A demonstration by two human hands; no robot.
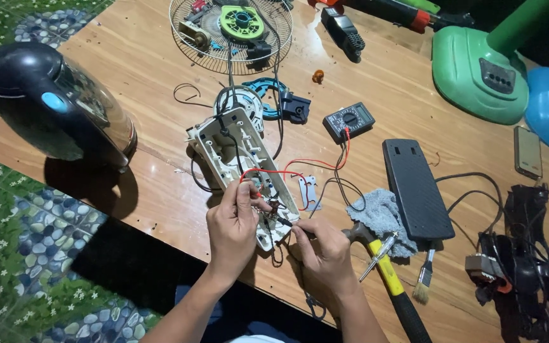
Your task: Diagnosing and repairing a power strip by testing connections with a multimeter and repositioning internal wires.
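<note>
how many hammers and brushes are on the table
2: one hammer with a yellow and black handle, lying right of the right hand, and one small paint brush just right of it, below the black cover. Others may be hidden in the clutter at far right.

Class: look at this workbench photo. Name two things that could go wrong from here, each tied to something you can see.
1. The red wire loops over the open white casing beside the left hand; a tug might snag it.
2. The hammer lies close by the right hand, so an elbow could knock it off the table.
</note>
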